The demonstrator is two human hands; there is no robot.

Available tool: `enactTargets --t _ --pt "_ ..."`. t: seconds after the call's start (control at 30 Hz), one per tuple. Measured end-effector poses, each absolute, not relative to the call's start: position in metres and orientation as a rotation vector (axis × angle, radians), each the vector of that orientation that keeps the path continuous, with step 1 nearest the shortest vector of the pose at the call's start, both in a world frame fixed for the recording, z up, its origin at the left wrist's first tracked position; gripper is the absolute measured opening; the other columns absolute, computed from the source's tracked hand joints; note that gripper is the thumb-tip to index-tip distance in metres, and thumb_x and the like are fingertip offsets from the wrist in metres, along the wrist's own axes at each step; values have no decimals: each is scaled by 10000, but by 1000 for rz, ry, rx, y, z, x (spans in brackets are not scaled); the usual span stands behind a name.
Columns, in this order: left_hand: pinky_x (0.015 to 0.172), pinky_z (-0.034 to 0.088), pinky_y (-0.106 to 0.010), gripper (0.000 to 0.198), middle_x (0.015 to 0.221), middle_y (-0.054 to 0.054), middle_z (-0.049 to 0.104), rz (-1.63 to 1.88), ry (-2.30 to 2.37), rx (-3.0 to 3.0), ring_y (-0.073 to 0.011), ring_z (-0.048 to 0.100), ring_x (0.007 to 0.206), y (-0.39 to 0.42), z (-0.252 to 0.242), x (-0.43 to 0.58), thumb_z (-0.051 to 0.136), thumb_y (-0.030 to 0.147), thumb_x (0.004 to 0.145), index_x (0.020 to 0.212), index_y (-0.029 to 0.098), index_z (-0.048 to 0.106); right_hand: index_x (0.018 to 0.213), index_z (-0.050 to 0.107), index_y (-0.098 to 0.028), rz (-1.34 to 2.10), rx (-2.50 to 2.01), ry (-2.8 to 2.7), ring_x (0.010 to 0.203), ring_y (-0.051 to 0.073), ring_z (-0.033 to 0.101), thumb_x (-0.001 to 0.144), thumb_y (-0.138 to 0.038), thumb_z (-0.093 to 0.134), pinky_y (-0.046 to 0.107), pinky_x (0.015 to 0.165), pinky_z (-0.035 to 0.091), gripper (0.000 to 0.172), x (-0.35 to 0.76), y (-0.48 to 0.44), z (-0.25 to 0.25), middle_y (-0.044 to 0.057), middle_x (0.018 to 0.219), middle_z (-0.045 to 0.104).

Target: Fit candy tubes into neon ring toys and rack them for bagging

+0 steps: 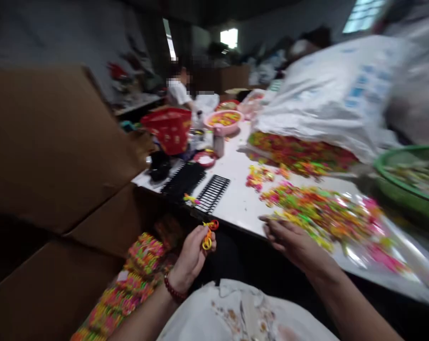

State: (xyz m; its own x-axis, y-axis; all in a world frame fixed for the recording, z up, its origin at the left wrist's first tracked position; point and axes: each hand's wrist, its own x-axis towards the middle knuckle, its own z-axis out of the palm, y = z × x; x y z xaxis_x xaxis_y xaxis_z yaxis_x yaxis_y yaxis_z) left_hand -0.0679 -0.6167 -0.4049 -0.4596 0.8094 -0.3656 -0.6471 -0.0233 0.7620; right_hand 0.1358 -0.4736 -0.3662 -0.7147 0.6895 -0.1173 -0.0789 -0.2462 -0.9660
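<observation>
Left hand (190,255) pinches bright plastic pieces (207,241)

Its fingers are closed on the yellow, orange and red pieces, just off the white table's (240,203) near edge. The right hand (288,239) is beside a loose multicoloured pile (321,213); whether it grips anything, I cannot tell. Beyond are a black slotted rack (213,194), a white sack (328,90) and a pink basin (209,121).
</observation>
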Motion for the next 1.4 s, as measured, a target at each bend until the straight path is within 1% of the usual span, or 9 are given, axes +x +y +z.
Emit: enactTargets --t 0.07,0.17,0.43,0.5,0.7,0.87,1.0,1.23,1.4 --pt "523 424 -181 314 685 -7 608 1625 1111 291 -75 539 575 -586 -403 -52 778 350 729 810 137 562 1097 656 -177 2118 -779 -1289 690 106 550 807 -448 732 194 514 416 404 151 -488 -378 44 854 613" --pt "510 405 -190 284 637 11 575 1546 1081 415 -76 509 556 -560 -405 -33 713 372 782 788 143 545 1037 656 -194 2191 -737 -1099 681 95 526 742 -411 792 191 528 385 391 145 -496 -390 27 841 616" --pt "472 371 -192 310 547 39 536 1508 1063 614 -75 465 467 -543 -409 -8 591 445 874 761 184 467 916 606 -187 1920 -974 -1361 544 68 388 818 -525 688 205 467 245 361 146 -501 -401 -14 735 565" --pt "461 369 -187 306 546 43 539 1492 1080 617 -76 465 458 -543 -407 -5 572 458 883 787 189 461 908 613 -183 1825 -990 -1446 550 73 372 838 -527 663 214 485 273 355 147 -502 -404 -19 723 540" --pt "437 380 -183 348 541 50 543 1436 1165 697 -79 465 441 -543 -409 0 575 524 867 827 200 452 912 633 -194 1645 -952 -1647 747 133 512 885 -493 612 258 712 431 301 143 -502 -411 9 818 603" --pt "398 364 -167 347 527 62 528 1426 1185 724 -75 449 417 -541 -415 1 552 531 884 843 203 448 876 628 -195 1682 -967 -1638 696 130 517 889 -506 600 243 640 415 312 142 -501 -410 1 768 603" --pt "365 343 -157 347 518 69 514 1399 1215 745 -69 434 394 -540 -416 1 548 532 886 839 202 452 889 643 -193 1616 -957 -1686 715 133 524 889 -486 609 251 689 422 296 143 -500 -414 1 783 616" --pt "349 330 -152 367 549 70 516 1382 1253 761 -65 447 394 -539 -417 4 570 552 862 839 202 461 874 636 -201 1295 -1079 -1719 699 159 570 857 -460 643 266 661 442 260 142 -501 -420 15 784 657" --pt "339 334 -155 364 576 66 524 1379 1299 737 -68 459 402 -535 -419 7 552 554 867 849 202 460 934 654 -207 1253 -1054 -1764 735 172 599 875 -417 626 279 690 462 220 142 -501 -420 28 829 681"
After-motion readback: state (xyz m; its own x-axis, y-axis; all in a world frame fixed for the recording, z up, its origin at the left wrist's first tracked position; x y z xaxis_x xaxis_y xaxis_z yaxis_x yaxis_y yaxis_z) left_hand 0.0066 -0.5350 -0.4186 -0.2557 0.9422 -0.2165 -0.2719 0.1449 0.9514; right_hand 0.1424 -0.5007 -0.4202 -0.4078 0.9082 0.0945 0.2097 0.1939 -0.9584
